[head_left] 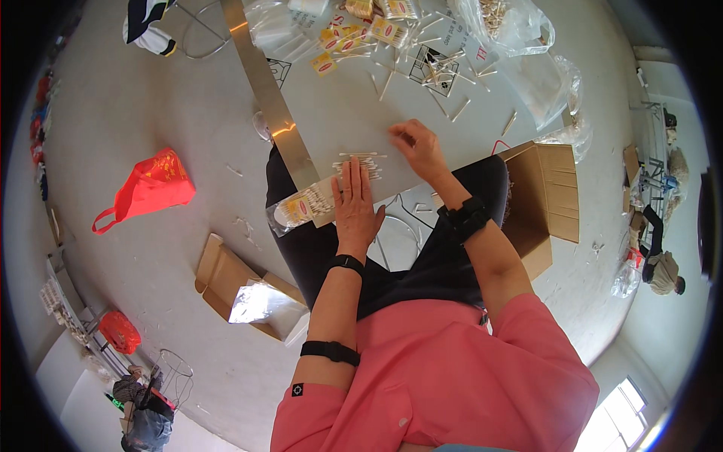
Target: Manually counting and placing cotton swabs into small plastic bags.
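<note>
My left hand (355,215) lies flat with its fingers stretched out, pressing on a bunch of cotton swabs (367,163) at the table's near edge. Beside it, to the left, a clear plastic bag (295,212) with a yellow-and-white label holds more swabs. Above the table, apart from the bunch and to its right, is my right hand (423,153). Its fingers are curled together; anything inside them is hidden. Loose cotton swabs (444,71) lie scattered farther back on the grey table (339,113).
Labelled packets (343,38) and clear bags sit at the far side. A plastic bag of swabs (497,22) stands far right. Cardboard boxes flank my legs, one on the right (553,188), another on the floor (248,290). A red bag (154,184) lies left. Other people are in the background.
</note>
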A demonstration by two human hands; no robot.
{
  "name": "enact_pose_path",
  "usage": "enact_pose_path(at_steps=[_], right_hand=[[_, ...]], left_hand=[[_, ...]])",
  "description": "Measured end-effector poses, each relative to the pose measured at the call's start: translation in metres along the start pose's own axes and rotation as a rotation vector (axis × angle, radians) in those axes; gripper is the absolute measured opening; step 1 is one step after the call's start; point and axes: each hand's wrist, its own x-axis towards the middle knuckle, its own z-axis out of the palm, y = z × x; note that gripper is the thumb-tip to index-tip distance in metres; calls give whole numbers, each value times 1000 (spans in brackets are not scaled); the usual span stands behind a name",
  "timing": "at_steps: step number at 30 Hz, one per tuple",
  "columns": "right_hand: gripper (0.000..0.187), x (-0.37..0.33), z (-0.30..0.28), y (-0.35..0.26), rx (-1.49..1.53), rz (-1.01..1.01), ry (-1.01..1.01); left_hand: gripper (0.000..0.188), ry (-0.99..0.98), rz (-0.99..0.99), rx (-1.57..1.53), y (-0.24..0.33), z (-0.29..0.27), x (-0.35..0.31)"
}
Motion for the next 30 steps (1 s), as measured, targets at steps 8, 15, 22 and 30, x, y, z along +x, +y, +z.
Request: enact_pose_path(at_steps=[8, 15, 22, 30], right_hand=[[15, -3, 22, 0, -273, -363, -210], [10, 2, 23, 0, -156, -371, -315], [8, 75, 6, -7, -280, -152, 236], [13, 128, -9, 10, -770, 140, 150]], left_hand=[[101, 43, 26, -20, 2, 3, 2], [99, 27, 6, -35, 1, 1, 0], [100, 8, 11, 6, 1, 1, -2], [95, 9, -2, -38, 4, 0, -1]])
